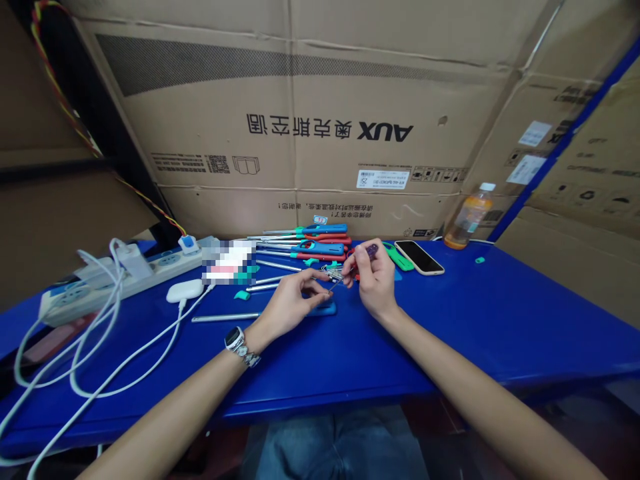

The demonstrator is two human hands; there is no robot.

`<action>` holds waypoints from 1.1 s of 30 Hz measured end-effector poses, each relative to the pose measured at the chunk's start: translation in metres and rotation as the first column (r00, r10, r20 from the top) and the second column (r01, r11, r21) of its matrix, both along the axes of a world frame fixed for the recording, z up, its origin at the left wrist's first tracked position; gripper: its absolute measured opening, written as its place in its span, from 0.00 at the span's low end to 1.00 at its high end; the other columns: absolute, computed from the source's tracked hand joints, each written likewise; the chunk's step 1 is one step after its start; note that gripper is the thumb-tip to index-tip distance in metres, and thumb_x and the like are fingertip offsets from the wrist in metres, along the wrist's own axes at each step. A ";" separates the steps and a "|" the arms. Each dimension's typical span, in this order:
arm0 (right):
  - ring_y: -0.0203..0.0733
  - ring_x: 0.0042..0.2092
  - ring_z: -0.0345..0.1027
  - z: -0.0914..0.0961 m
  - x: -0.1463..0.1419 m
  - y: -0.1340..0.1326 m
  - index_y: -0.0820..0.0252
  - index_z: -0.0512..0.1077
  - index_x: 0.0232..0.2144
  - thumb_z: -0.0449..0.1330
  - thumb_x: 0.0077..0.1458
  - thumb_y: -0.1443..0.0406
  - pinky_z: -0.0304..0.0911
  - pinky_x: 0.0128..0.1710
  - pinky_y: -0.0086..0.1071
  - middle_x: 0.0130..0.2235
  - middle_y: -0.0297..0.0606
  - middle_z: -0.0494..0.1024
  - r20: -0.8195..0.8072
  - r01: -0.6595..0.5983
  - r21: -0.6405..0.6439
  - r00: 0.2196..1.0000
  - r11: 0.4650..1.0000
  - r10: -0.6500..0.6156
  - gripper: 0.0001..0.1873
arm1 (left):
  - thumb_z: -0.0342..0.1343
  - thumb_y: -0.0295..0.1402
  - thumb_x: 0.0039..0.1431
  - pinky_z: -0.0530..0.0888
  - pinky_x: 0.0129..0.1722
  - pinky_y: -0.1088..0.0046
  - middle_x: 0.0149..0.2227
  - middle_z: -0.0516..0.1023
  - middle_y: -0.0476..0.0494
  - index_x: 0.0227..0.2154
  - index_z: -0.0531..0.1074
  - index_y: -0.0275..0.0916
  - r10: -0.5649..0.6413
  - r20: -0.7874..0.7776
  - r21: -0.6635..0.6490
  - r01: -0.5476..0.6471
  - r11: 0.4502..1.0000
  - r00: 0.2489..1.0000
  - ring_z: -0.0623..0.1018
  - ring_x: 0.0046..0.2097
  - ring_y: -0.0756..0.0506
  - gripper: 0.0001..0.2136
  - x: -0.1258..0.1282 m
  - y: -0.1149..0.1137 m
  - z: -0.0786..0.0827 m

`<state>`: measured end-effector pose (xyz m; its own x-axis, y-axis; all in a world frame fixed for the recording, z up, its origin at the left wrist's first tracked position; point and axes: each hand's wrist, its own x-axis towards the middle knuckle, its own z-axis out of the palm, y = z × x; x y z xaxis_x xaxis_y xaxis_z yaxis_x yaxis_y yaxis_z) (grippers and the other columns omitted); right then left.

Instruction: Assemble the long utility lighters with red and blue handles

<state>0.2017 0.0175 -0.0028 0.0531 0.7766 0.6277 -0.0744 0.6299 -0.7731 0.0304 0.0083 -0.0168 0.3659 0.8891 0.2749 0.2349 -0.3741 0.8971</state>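
My right hand (pixel 376 277) is closed around a screwdriver (pixel 371 252) with a dark reddish-purple handle, its thin shaft slanting down to the left. Finger and thumb of my left hand (pixel 295 300) pinch together at the shaft's tip; what they hold there is too small to make out. Under the left hand lies a long-necked lighter (pixel 327 309) with a blue handle and a metal barrel reaching left. Just beyond both hands are small metal parts (pixel 333 272). More long-necked lighters (pixel 320 248), blue and red, are piled behind them.
A phone (pixel 420 257) and a green lighter handle (pixel 399 257) lie right of my hands, an orange drink bottle (pixel 469 217) farther back. Left are a power strip (pixel 150 267), white cables (pixel 120 320) and a white charger (pixel 185 291). Cardboard (pixel 325 80) walls the table's back.
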 end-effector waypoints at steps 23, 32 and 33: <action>0.31 0.21 0.63 -0.005 0.003 0.005 0.56 0.61 0.33 0.53 0.65 0.52 0.59 0.21 0.25 0.22 0.28 0.71 0.255 0.010 -0.039 0.967 0.999 0.000 0.15 | 0.64 0.37 0.56 0.72 0.48 0.61 0.42 0.76 0.43 0.43 0.76 0.41 0.035 -0.487 0.290 0.124 0.949 0.873 0.74 0.47 0.39 0.13 -0.009 0.004 -0.011; 0.32 0.22 0.64 -0.008 0.002 0.006 0.55 0.60 0.33 0.52 0.66 0.52 0.59 0.23 0.26 0.23 0.28 0.71 0.321 -0.009 -0.050 0.947 0.999 0.024 0.15 | 0.64 0.37 0.55 0.72 0.47 0.62 0.41 0.78 0.42 0.42 0.77 0.40 0.030 -0.469 0.288 0.120 0.950 0.882 0.76 0.46 0.39 0.13 -0.008 0.005 -0.011; 0.32 0.22 0.64 -0.008 0.002 0.006 0.55 0.60 0.33 0.51 0.66 0.53 0.59 0.23 0.26 0.23 0.29 0.71 0.326 -0.011 -0.052 0.945 0.999 0.028 0.15 | 0.64 0.37 0.55 0.72 0.47 0.62 0.41 0.78 0.42 0.42 0.77 0.40 0.033 -0.469 0.288 0.118 0.950 0.882 0.76 0.46 0.39 0.13 -0.008 0.005 -0.012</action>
<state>0.2034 0.0237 -0.0104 -0.1642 0.8056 0.5692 0.1757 0.5917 -0.7868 0.0227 0.0130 -0.0288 0.5530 0.7718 0.3138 0.5717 -0.6255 0.5310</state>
